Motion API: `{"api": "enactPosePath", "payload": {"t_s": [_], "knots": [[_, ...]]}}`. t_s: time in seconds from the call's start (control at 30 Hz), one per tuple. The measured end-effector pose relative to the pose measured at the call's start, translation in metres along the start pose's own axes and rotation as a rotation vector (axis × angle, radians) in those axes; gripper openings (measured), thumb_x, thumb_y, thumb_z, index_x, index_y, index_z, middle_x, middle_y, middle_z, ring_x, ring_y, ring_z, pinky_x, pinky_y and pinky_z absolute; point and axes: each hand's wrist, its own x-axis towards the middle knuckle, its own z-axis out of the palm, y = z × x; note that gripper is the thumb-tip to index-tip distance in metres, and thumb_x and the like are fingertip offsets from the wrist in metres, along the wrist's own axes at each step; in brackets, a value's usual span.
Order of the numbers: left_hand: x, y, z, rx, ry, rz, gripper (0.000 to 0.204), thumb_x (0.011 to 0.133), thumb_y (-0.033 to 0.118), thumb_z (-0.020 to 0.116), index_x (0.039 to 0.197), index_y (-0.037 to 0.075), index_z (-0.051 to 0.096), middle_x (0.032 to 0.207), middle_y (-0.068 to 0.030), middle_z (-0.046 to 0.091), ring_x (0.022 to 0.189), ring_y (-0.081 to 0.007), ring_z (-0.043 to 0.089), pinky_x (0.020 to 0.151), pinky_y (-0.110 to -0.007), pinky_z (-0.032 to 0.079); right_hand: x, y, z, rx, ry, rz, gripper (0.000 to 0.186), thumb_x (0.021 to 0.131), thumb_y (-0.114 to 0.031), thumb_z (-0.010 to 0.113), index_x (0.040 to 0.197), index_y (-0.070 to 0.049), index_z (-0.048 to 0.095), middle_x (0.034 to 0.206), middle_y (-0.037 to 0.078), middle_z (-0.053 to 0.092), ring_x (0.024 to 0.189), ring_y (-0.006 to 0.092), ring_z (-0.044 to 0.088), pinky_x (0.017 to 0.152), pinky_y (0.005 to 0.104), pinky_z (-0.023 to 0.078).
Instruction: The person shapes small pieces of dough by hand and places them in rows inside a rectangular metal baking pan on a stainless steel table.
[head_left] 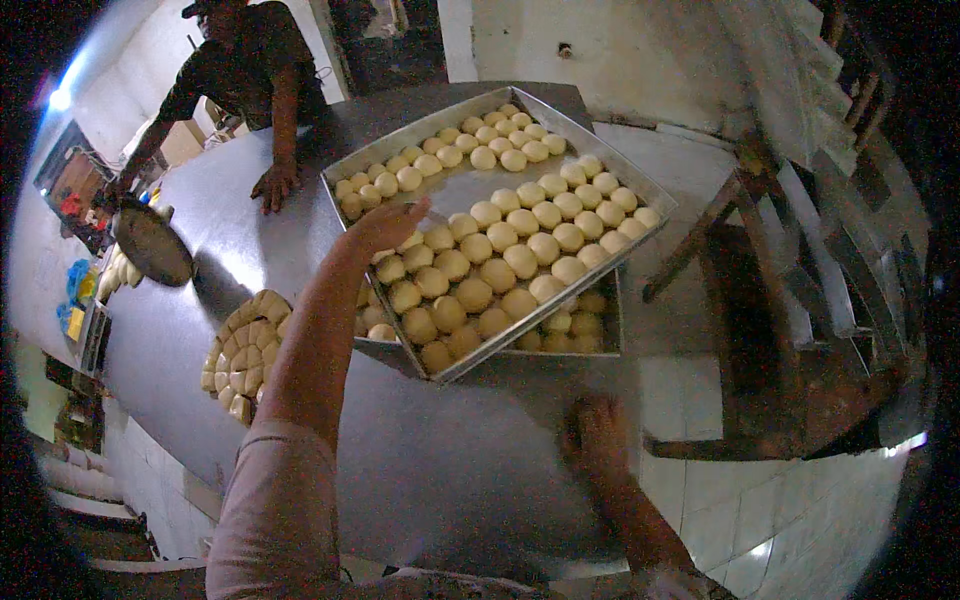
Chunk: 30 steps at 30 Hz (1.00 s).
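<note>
My left hand [388, 226] reaches over the left side of a metal tray [535, 322] with its fingers stretched out. Just under the fingers lies a pale dough ball [412, 241]; whether they touch it I cannot tell. The tray carries rows of round dough balls [520, 261] in two blocks, with a bare strip between them. It sits askew on a second metal tray [612, 345], also with dough balls. Near the table's right edge is my right hand [597, 430], low over the metal top and blurred, its fingers unclear.
A round of cut dough pieces [243, 352] lies on the metal table [450, 440], left of my arm. Across the table a person [250, 70] leans one hand on it and holds a round dark pan [153, 243]. A dark wooden frame [750, 340] stands to the right.
</note>
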Motion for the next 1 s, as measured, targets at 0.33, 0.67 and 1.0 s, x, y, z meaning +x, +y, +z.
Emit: {"api": "enactPosePath", "payload": {"t_s": [0.33, 0.67, 1.0], "knots": [[-0.184, 0.071, -0.068, -0.698, 0.117, 0.078, 0.021, 0.084, 0.014, 0.055, 0.103, 0.004, 0.057, 0.098, -0.0131, 0.059, 0.091, -0.0259, 0.057, 0.078, -0.037, 0.045, 0.142, -0.003, -0.112, 1.12, 0.079, 0.146, 0.039, 0.072, -0.007, 0.055, 0.111, -0.005, 0.05, 0.106, 0.006, 0.052, 0.101, 0.019, 0.05, 0.09, 0.0319, 0.039], [-0.388, 0.014, -0.052, -0.737, 0.048, -0.437, 0.015, 0.085, 0.016, 0.056, 0.093, 0.005, 0.062, 0.084, -0.0111, 0.063, 0.079, -0.0249, 0.061, 0.071, -0.033, 0.047, 0.367, -0.089, 0.036, 0.353, 0.119, -0.104, 0.034, 0.081, -0.023, 0.058, 0.108, -0.004, 0.057, 0.101, 0.011, 0.062, 0.088, 0.0177, 0.059, 0.076, 0.0339, 0.046], [-0.351, -0.107, 0.013, 0.062, 0.415, -0.596, 0.054, 0.075, 0.015, 0.062, 0.122, 0.001, 0.043, 0.113, -0.0184, 0.05, 0.097, -0.0322, 0.051, 0.085, -0.038, 0.042, 0.161, -0.285, 0.024, 0.585, -0.326, -0.569, 0.019, 0.082, -0.02, 0.057, 0.09, -0.004, 0.063, 0.083, 0.011, 0.063, 0.077, 0.0241, 0.061, 0.07, 0.0336, 0.047]]}}
